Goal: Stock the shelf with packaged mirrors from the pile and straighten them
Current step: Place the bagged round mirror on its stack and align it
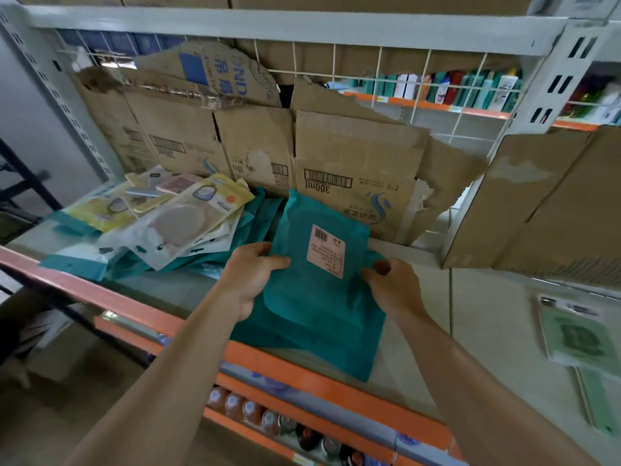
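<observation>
Teal mirror pack [302, 294]: top of a small teal stack, back side up, at the front middle of the shelf, far end tipped up toward the cardboard.
White label [326, 251]: stuck on the pack's upper half, barcode at the top, text too small to read.
Teal stack [302, 344]: under the top pack, near end hangs over the orange rail.
Left hand [250, 280]: grips the pack's left edge, thumb lying on top, fingers curled round the edge.
Right hand [395, 287]: pinches the pack's right edge, fingers curled in; thumb position unclear.
Pile [168, 216]: loose packaged mirrors on the shelf's left part, yellow, white and teal packs overlapping at all angles, just beside the held pack.
Shelf [477, 317]: grey board, bare to the right of the hands.
Orange rail [111, 294]: front lip of the shelf, running diagonally across the view.
Cardboard [356, 169]: flattened torn boxes standing against the back, "300ml" printed upside down.
Wire grid [379, 68]: white, behind the cardboard.
Green packs [571, 334]: flat on the shelf's right side, blurred, well apart from both hands.
Bottles [255, 412]: row on the level below the rail.
</observation>
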